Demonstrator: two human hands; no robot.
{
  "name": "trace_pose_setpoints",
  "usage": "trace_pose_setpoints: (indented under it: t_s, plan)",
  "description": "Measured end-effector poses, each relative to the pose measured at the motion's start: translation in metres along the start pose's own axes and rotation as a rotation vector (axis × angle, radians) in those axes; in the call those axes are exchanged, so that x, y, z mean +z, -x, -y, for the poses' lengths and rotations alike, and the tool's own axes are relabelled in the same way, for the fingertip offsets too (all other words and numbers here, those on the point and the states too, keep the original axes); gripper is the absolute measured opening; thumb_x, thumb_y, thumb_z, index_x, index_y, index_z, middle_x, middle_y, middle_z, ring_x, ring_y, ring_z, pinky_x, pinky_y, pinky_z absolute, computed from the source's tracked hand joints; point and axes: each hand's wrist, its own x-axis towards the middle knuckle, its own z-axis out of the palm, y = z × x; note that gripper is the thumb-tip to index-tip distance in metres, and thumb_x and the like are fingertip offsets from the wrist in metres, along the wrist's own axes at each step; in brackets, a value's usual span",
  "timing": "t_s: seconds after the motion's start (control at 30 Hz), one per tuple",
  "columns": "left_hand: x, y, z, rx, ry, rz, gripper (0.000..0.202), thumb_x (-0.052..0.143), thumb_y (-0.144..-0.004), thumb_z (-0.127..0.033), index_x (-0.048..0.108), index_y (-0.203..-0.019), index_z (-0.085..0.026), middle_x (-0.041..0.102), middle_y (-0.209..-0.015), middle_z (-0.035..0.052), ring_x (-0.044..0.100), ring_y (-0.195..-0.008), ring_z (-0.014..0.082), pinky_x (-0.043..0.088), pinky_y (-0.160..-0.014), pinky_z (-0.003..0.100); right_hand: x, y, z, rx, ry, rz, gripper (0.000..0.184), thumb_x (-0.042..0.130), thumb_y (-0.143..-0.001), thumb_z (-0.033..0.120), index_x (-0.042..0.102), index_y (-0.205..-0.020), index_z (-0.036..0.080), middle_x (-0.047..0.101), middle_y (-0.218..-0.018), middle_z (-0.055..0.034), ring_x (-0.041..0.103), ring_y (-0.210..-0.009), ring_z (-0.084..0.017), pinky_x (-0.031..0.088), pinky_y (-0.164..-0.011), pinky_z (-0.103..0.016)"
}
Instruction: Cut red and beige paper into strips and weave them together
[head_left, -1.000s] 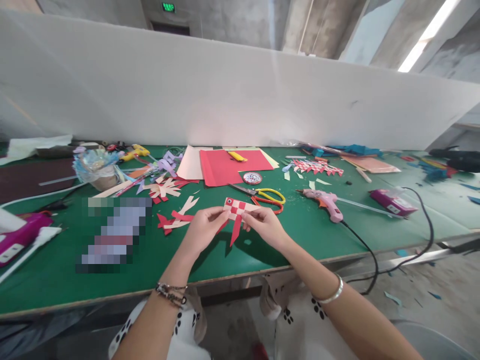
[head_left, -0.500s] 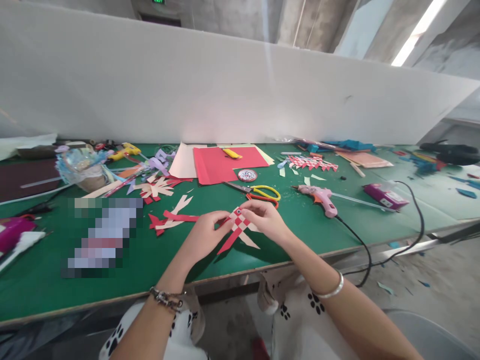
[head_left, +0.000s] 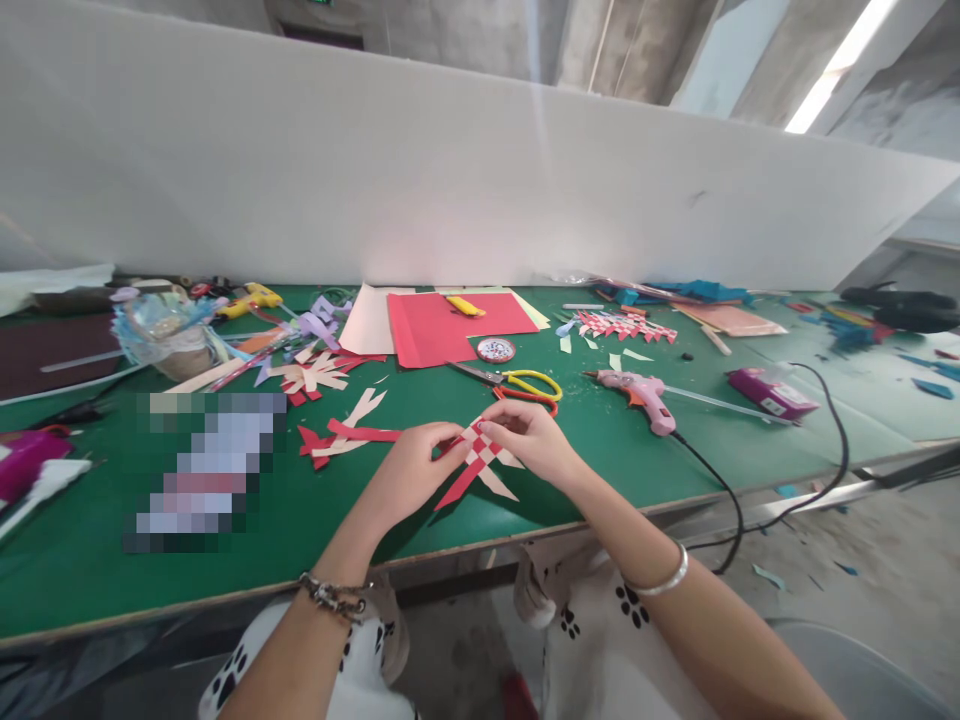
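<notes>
The left hand [head_left: 426, 466] and right hand [head_left: 531, 441] pinch 1 red-and-cream woven paper piece [head_left: 480, 452] between them, over the green counter [head_left: 600, 470] near its front edge. The purple box [head_left: 757, 390] bears a white label [head_left: 774, 405], too small to read.

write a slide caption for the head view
Left hand and right hand hold a checkered paper piece over a green table, near scissors
</notes>
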Motion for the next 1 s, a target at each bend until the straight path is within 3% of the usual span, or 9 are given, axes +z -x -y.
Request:
trace_pose_setpoints:
  t_s: [0.37,1.0]
  plan:
    - [-0.0008,-0.0005,0.0033,0.011,0.004,-0.006,0.030,0.040,-0.084,-0.038,0.063,-0.079,-0.019,0.064,-0.080,0.0010,0.055,-0.074,0.0167,0.039,-0.063,0.025,0.0015,-0.0003,0.0000,0.030,-0.068,-0.011,0.013,0.062,-0.069,0.028,0.059,-0.070,0.016,0.060,-0.065,0.0003,0.052,-0.058,-0.009,0.041,-0.057,-0.023]
    - [-0.0014,-0.0003,0.0036,0.017,0.017,-0.018,0.030,0.041,-0.082,-0.038,0.062,-0.074,-0.018,0.062,-0.073,0.0009,0.053,-0.069,0.0164,0.038,-0.061,0.026,0.0016,-0.0011,0.0008,0.070,-0.092,-0.001,0.011,0.063,-0.068,0.027,0.060,-0.070,0.016,0.060,-0.065,0.0008,0.053,-0.059,-0.009,0.042,-0.059,-0.024]
